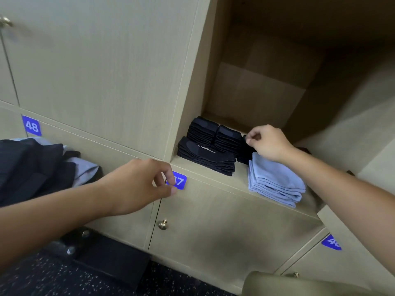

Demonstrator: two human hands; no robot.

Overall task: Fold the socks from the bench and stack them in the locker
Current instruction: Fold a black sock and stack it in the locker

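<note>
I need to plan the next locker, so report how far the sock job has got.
Done: folded black sock stacks and a folded light blue stack sit on the open locker shelf. In hand: the right hand pinches a dark sock at a black stack behind the blue one; the left hand holds nothing. Left: a heap of dark and blue socks lies unfolded at the left.

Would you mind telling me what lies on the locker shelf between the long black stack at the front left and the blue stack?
Nothing: in the head view, bare shelf separates the long black stack from the blue stack.
</note>
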